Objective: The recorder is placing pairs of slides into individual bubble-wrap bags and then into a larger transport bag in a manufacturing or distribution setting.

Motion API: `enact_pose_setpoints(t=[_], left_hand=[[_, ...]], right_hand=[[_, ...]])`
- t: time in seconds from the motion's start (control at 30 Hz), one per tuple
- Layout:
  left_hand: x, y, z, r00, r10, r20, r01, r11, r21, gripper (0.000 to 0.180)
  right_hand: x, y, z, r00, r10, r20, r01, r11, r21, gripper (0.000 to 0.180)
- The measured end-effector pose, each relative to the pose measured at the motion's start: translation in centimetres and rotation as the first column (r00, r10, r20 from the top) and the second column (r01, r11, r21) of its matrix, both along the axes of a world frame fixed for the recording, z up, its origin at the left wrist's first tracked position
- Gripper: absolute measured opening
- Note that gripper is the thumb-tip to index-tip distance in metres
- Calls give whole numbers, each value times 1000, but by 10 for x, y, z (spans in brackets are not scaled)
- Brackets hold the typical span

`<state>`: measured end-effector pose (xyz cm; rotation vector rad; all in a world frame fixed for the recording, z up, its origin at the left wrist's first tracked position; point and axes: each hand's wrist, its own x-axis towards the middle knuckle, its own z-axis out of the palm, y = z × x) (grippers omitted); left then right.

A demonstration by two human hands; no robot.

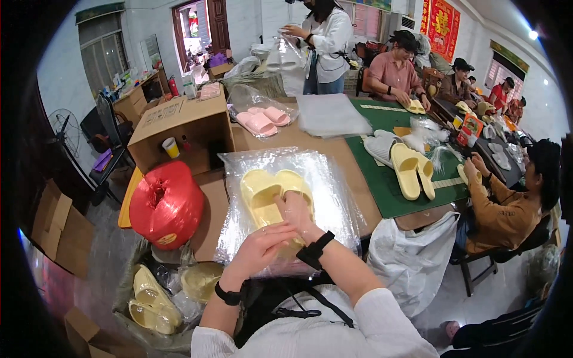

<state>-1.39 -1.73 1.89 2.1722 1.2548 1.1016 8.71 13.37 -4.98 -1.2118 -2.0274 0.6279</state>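
So both hands are busy over a pair of pale yellow foam slippers [276, 192] lying side by side on a stack of clear plastic bags [334, 203] on the brown tabletop [310, 142]. The right hand [296, 216] lies flat on the heel end of the slippers, fingers stretched out, pressing rather than gripping. The left hand [258, 249] sits just below it, fingers curled loosely and touching the near edge of the slippers, can't tell if it's actually pinching anything. Just left of the bags there's a big red roll of plastic twine [166, 204], and behind that an open cardboard box [179, 122]. More yellow slippers are down in a sack on the floor [152, 295]
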Motion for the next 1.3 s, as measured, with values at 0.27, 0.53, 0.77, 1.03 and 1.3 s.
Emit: enact_pose_setpoints(t=[0.27,0.53,0.77,1.03,1.3], left_hand=[[-13,1,-13,989,94,112,-100,994,47,27],[-1,-10,0,976,-137,168,143,990,-21,36],[-33,-28,1,990,28,140,-13,994,-106,38],[-67,-64,-7,919,338,-202,-344,939,8,51],[-65,-58,-36,909,212,-359,-135,964,229,33]], right_hand=[[-3,-26,-8,974,-138,178,95,969,229,25],[-20,-1,-11,987,-105,119,79,976,204,36],[-1,-8,-30,987,-161,23,160,986,47,40],[160,-133,40,871,422,-252,-470,864,-179,17],[219,-86,32,923,265,280,-323,928,187,29]])
